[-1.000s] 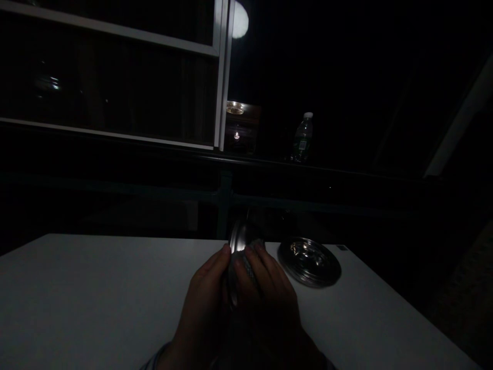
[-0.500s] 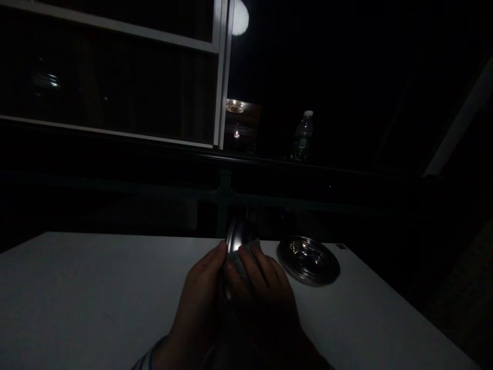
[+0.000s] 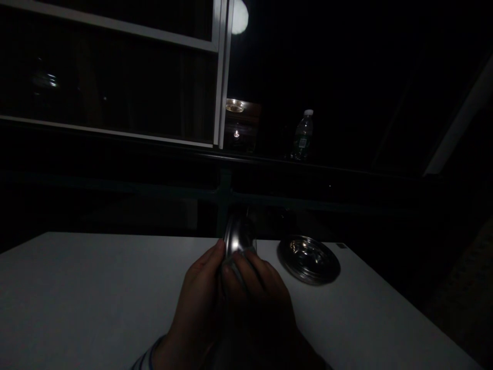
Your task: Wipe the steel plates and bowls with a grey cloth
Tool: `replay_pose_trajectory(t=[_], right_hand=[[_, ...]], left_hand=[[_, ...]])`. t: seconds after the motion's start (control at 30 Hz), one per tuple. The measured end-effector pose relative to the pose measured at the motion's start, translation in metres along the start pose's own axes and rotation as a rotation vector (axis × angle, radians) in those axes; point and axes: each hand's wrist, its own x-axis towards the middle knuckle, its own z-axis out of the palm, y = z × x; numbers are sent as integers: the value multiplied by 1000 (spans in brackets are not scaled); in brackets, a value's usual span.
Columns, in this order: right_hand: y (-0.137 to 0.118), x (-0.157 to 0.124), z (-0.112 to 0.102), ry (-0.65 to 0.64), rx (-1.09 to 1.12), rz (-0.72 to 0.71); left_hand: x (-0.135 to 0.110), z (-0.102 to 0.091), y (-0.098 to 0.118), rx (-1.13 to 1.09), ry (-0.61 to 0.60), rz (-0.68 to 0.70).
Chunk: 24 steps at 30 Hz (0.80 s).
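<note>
Your two hands meet over the near middle of the white surface (image 3: pixel 96 293), working on one shiny metal dish (image 3: pixel 236 236). The dish stands tilted up on edge at your fingertips; whether its lower rim touches the surface is hidden by your hands. Your left hand (image 3: pixel 202 293) is closed on the left edge of the dish, the thumb side near the rim. Your right hand (image 3: pixel 258 293) has its fingers bent over a greyish cloth (image 3: pixel 238 273), pressing it to the near part of the curved face; the light is too poor to show how far the cloth wraps around. The action is judged to be rubbing. To do it well, hold the rim firmly with the left so the dish does not twist under the pressure, spread the cloth flat beneath all your fingers, and follow the curve in overlapping passes out to the rim. Turn the dish through the left grip so that covered areas are reached. Bare fingertips on the polished metal would probably leave marks. A stack of metal dishes (image 3: pixel 310 259) sits to the right, apart from your right hand; mind that elbow and wrist clear it.
</note>
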Motion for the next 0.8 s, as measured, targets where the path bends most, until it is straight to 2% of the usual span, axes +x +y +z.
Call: replay_pose_trajectory(t=[0.17, 0.4, 0.6, 0.8], right_hand=[[10, 9, -6, -84, -42, 92], [-3, -3, 3, 33, 22, 29], [9, 3, -2, -88, -9, 87], [4, -3, 2, -91, -51, 11]], left_hand=[[-4, 3, -6, 34, -38, -23], [3, -6, 1, 29, 18, -17], [-3, 1, -3, 95, -45, -7], [-2, -2, -4, 142, 39, 15]])
